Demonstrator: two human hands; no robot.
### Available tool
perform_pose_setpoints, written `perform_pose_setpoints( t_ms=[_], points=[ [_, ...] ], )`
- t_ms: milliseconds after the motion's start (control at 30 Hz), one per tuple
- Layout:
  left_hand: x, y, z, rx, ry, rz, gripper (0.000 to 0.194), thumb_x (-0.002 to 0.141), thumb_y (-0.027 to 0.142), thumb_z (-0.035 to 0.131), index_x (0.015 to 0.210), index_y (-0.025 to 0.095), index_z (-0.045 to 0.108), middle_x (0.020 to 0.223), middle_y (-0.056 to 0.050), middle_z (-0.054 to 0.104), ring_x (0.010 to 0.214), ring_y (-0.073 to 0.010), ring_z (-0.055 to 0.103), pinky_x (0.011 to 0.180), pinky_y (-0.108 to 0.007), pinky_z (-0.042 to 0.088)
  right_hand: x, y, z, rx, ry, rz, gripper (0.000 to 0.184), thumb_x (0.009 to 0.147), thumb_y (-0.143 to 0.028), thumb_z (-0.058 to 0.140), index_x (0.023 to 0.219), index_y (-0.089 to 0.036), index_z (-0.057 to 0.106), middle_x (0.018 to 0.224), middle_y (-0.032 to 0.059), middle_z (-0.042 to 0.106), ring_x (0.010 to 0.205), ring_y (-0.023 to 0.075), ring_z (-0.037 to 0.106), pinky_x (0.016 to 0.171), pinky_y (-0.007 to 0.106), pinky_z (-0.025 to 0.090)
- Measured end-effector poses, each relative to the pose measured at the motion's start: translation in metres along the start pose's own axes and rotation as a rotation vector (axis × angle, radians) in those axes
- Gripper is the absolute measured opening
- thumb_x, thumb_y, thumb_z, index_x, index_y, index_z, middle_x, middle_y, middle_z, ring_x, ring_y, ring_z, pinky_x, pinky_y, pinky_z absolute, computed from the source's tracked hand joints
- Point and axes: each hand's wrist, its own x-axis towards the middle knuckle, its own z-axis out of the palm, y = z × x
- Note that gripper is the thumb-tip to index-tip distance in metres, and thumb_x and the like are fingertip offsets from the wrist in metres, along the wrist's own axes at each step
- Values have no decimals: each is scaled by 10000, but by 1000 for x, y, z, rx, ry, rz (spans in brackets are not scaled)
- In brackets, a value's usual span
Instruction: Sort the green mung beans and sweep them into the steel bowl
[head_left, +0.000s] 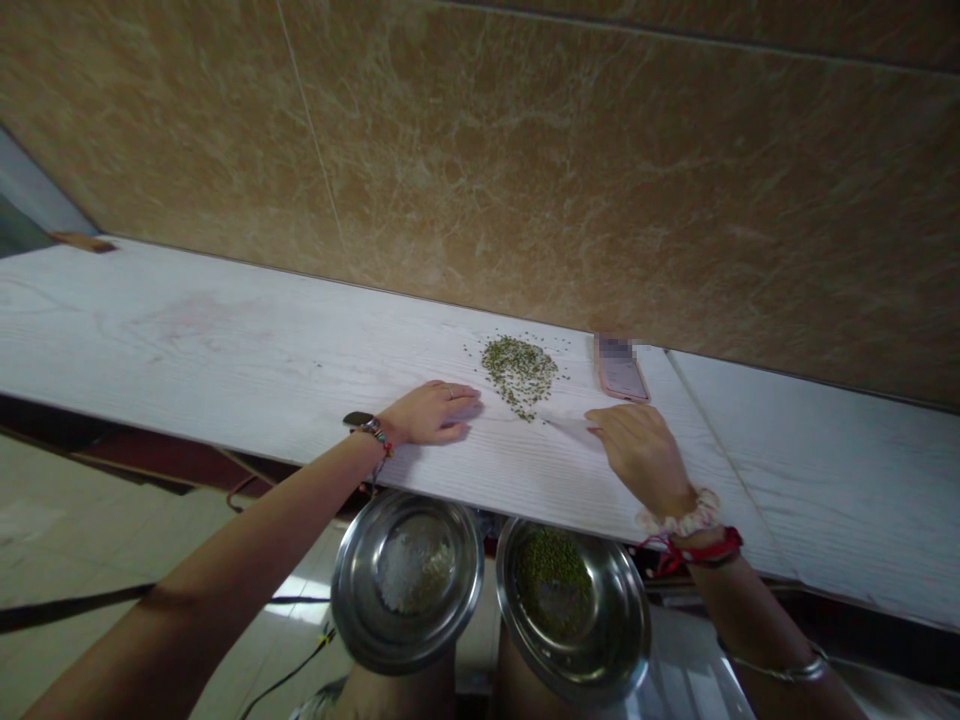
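A loose patch of small green beans [521, 372], like mung beans, lies on the white tabletop, with pale bits among them. Just left of it, my left hand [435, 413] rests on the surface, fingers stretched out and holding nothing. My right hand [637, 450] is to the right of the beans, its fingers pinched together. A faint thin shape points from the fingertips towards the lowest beans; it is too blurred to name. Below the table edge, a steel bowl [637, 620] on my right leg contains green beans. Another steel bowl [349, 570] on my left leg contains whitish grains.
A phone [626, 376] with a pink case lies behind my right hand, close to the brown marbled wall [480, 170]. The narrow white table [247, 330] runs along that wall. A cable [289, 675] hangs over the tiled floor at lower left.
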Motion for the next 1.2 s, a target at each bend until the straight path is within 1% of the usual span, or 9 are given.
perform_pose_setpoints(
  t_ms=[200, 300, 467, 633, 833, 933, 1033, 1100, 1200],
  points=[
    [0, -1, 0, 2, 1, 6, 387, 908, 349, 463, 1249, 174, 510, 1371, -115, 532, 1203, -234, 533, 999, -368, 404, -6, -2, -10, 50, 13, 1, 178, 925, -132, 463, 888, -162, 634, 771, 48, 709, 728, 169, 605, 738, 309, 413],
    [0, -1, 1, 4, 10, 8, 390, 907, 346, 465, 1256, 177, 505, 1369, -114, 534, 1201, -234, 535, 993, -366, 406, -5, -2, -11, 47, 16, 20, 159, 920, -137, 476, 901, -163, 632, 780, 51, 708, 742, 176, 606, 729, 309, 419],
    [0, -1, 0, 8, 16, 9, 381, 906, 344, 475, 1255, 194, 505, 1364, -101, 541, 1204, -232, 531, 990, -364, 407, -5, -4, -10, 93, 2, 7, 171, 916, -122, 473, 878, -172, 632, 767, 40, 709, 720, 170, 607, 722, 309, 425],
    [0, -1, 1, 4, 16, 9, 375, 913, 348, 472, 1251, 188, 511, 1365, -103, 539, 1201, -228, 533, 990, -356, 409, -10, -8, -19, 130, -25, -9, 163, 914, -119, 477, 870, -169, 626, 771, 41, 709, 727, 166, 611, 732, 309, 438],
    [0, 0, 0, 12, 17, 6, 370, 912, 340, 473, 1248, 192, 508, 1367, -99, 538, 1197, -230, 536, 989, -363, 410, -14, -8, -26, 81, 10, 36, 163, 918, -126, 471, 908, -170, 628, 778, 47, 708, 757, 174, 621, 744, 319, 442],
    [0, 0, 0, 11, 9, 2, 381, 910, 345, 469, 1247, 173, 510, 1366, -111, 536, 1200, -231, 533, 996, -359, 404, -16, -8, -25, 60, -17, 48, 182, 928, -146, 457, 901, -170, 635, 786, 53, 710, 758, 178, 622, 740, 321, 438],
    [0, 0, 0, 14, 13, 0, 379, 909, 349, 470, 1251, 191, 508, 1366, -96, 539, 1201, -226, 531, 999, -356, 400, -19, -9, -26, 73, -52, 30, 212, 938, -152, 435, 887, -174, 639, 788, 50, 714, 747, 173, 619, 748, 322, 435],
    [0, -1, 1, 10, 17, 0, 374, 908, 347, 470, 1254, 207, 505, 1367, -84, 539, 1201, -223, 531, 997, -356, 399, -19, -10, -28, 88, -60, 20, 212, 938, -152, 436, 882, -173, 640, 782, 48, 714, 743, 172, 618, 752, 325, 435],
    [0, -1, 1, -4, 10, 7, 377, 910, 346, 457, 1252, 197, 509, 1372, -99, 533, 1207, -237, 527, 996, -372, 401, -18, -11, -29, 102, -54, 26, 190, 927, -145, 454, 899, -161, 641, 787, 55, 713, 755, 176, 619, 756, 330, 437]
  ],
)
